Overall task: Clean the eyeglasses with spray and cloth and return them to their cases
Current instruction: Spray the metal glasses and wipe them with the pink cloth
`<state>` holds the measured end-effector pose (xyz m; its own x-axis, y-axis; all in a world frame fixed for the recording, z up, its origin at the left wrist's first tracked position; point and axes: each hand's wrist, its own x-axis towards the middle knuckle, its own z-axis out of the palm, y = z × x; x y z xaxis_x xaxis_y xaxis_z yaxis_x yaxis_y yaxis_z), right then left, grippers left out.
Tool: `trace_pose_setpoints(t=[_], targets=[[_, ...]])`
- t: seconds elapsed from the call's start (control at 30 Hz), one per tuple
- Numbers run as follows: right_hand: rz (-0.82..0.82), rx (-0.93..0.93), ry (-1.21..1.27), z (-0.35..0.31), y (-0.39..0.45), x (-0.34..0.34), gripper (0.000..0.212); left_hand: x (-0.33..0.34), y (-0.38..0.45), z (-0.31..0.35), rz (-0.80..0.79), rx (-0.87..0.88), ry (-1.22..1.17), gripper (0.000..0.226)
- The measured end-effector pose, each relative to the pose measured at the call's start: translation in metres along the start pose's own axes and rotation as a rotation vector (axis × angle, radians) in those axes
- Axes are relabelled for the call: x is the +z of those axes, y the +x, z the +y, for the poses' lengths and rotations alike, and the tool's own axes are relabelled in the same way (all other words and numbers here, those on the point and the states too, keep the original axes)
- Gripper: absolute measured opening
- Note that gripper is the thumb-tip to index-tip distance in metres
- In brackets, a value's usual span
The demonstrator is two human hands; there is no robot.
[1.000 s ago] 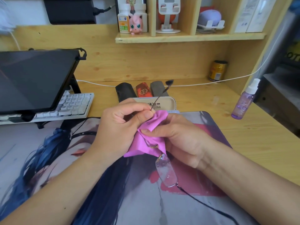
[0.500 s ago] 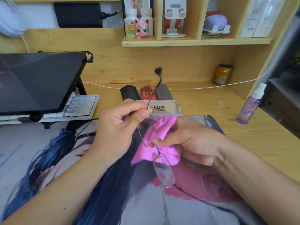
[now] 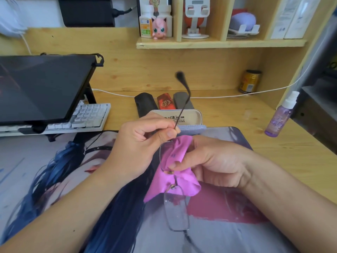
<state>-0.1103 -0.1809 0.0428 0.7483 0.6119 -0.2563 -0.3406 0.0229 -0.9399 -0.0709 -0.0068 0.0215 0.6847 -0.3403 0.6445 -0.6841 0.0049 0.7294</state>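
Thin-framed eyeglasses (image 3: 176, 212) hang above the printed desk mat. My left hand (image 3: 144, 147) pinches them near the hinge of one temple, which sticks up with its dark tip in the air. My right hand (image 3: 211, 161) holds a pink cloth (image 3: 175, 172) wrapped over the upper lens; the lower lens is bare. An open beige glasses case (image 3: 184, 116) lies just behind my hands. Three closed cases, black (image 3: 145, 104), red (image 3: 165, 103) and grey (image 3: 179, 99), lie behind it. A purple spray bottle (image 3: 280, 115) stands at the right.
A tilted dark screen (image 3: 42, 88) and a white keyboard (image 3: 87, 115) occupy the left. A gold can (image 3: 249, 81) stands at the back right, with a white cable (image 3: 218, 96) running along the desk. A shelf (image 3: 218, 42) holds bottles and a pink figure.
The raised temple swung from pointing right to more upright. My right hand slid the pink cloth down along the upper lens, and the view shifted slightly downward.
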Motion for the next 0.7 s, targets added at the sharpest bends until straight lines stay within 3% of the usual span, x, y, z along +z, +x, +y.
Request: trace_pose_setpoints(t=[0.27,0.47,0.7], targets=[[-0.046,0.022,0.090,0.0002,-0.0008,0.0003,0.033,-0.0008,-0.0002,0.0002,-0.057,-0.100,-0.044,0.010],[-0.100,-0.003,0.184,0.0024,0.0011,0.0031,0.012,-0.0026,0.0010,0.0008,-0.032,-0.176,-0.095,0.006],[-0.054,0.039,0.139,0.0036,0.0029,0.0033,0.009,-0.0002,-0.0008,0.0012,-0.035,-0.176,-0.019,0.008]])
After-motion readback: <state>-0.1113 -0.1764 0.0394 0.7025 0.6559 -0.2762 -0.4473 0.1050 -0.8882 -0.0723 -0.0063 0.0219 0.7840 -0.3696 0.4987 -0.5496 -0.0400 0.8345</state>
